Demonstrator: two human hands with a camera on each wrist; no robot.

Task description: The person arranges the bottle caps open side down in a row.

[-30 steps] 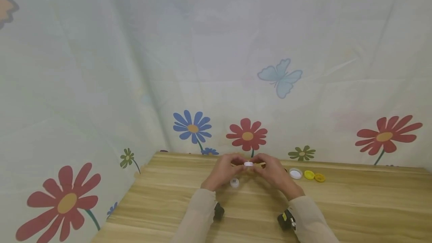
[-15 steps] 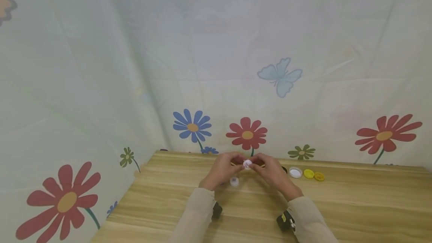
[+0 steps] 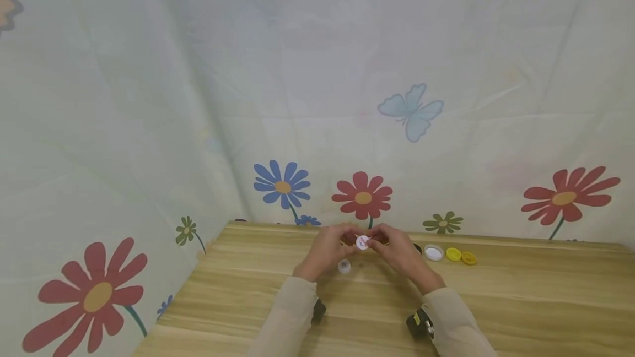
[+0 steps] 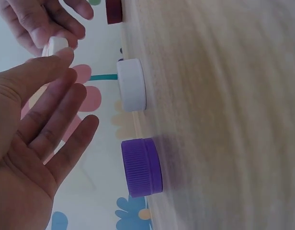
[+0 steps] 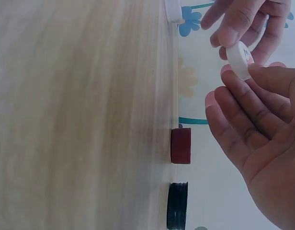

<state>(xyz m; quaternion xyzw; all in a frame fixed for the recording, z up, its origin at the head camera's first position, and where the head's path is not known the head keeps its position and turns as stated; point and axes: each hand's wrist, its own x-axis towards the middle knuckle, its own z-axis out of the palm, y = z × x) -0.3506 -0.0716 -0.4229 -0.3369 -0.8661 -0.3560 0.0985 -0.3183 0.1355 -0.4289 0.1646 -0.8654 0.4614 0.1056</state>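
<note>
Both hands hold a small round white bottle cap (image 3: 362, 242) up over the far part of the table, its face with red and dark print turned toward the head camera. My left hand (image 3: 324, 249) pinches its left edge between thumb and fingertips; the other fingers spread out loosely in the left wrist view. From the opposite side my right hand (image 3: 401, 252) pinches it, thumb on the printed face in the right wrist view. Below the left hand, another white cap (image 4: 131, 85) stands on the table beside a ribbed purple cap (image 4: 142, 167).
A dark red cap (image 5: 181, 145) and a black cap (image 5: 177, 206) stand near the right hand. Further right lie a wide white lid (image 3: 434, 253), a yellow cap (image 3: 453, 254) and an orange-yellow cap (image 3: 468, 258). A flowered curtain (image 3: 317, 125) hangs behind the wooden table (image 3: 536, 291).
The held white cap has tilted from nearly edge-on to showing its printed face to the head camera. Both hands have stayed almost in place.
</note>
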